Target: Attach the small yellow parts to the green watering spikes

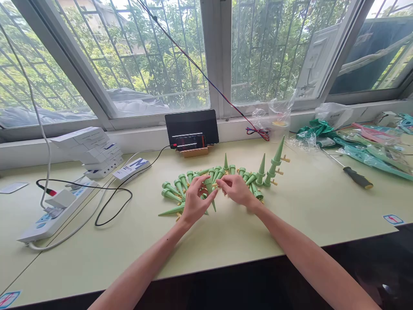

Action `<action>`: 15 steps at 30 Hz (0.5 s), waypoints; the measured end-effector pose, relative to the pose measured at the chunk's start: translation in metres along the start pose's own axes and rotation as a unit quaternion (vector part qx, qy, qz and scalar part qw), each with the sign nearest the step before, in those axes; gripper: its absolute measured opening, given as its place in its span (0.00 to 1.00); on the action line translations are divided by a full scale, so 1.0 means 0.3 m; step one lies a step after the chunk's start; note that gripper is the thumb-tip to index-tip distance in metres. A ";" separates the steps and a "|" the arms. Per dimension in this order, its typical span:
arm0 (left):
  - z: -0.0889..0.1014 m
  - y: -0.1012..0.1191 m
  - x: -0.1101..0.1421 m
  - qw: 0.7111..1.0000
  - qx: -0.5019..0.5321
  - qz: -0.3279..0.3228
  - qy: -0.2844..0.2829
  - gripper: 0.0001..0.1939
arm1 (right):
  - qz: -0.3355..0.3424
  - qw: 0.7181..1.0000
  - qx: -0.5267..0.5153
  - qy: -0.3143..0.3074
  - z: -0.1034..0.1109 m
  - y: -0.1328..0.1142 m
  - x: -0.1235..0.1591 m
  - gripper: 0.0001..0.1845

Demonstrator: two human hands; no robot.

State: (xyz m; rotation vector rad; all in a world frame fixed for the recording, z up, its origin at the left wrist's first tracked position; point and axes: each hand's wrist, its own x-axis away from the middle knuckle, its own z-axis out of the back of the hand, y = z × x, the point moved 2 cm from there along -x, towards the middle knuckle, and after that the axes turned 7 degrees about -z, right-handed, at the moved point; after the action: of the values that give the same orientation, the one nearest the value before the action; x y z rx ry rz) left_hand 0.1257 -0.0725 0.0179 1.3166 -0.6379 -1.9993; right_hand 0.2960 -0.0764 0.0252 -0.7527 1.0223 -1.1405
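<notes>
My left hand (195, 198) is closed around a green plant watering spike (209, 189), its pointed tip angled down toward the table. Thumb and fingertips of my right hand (235, 188) pinch a small yellow valve (215, 185) at the spike's side. Whether the valve is fully seated cannot be made out. Behind and around both hands lie several more green spikes (171, 194), some with yellow valves. To the right, a stack of green spikes (275, 163) stands upright with yellow valves sticking out sideways.
A tablet and phone on a stand (193, 151) sit near the window. White boxes (97, 150), a power strip (58, 211) and looping cables occupy the left. At right lie a screwdriver (357, 177) and bagged green and pink items (374, 142). The table's front edge runs below my forearms.
</notes>
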 end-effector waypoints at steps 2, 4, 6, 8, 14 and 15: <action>0.000 0.002 -0.001 1.000 -0.004 -0.004 0.000 0.22 | -0.002 1.000 0.007 -0.002 -0.001 0.000 0.000 0.23; 0.000 0.002 -0.001 1.000 -0.010 -0.007 0.001 0.22 | -0.006 1.000 0.012 -0.004 -0.002 0.001 -0.001 0.23; 0.000 0.002 -0.002 1.000 -0.015 -0.008 0.002 0.22 | -0.008 1.000 0.016 -0.006 -0.003 0.001 -0.003 0.24; 0.000 0.003 -0.002 1.000 -0.018 -0.009 0.002 0.22 | -0.008 1.000 0.020 -0.006 -0.003 0.001 -0.003 0.24; 0.000 0.005 -0.002 1.000 -0.026 -0.005 0.011 0.21 | -0.001 1.000 0.016 -0.013 -0.004 0.004 -0.004 0.24; 0.001 0.004 -0.002 0.999 -0.030 -0.002 0.014 0.21 | 0.002 1.000 0.012 -0.013 -0.004 0.004 -0.003 0.23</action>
State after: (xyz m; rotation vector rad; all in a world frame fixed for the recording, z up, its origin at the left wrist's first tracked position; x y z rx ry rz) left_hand 0.1260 -0.0727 0.0191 1.3081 -0.5576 -1.9856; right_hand 0.2953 -0.0751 0.0240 -0.7453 0.9856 -1.1354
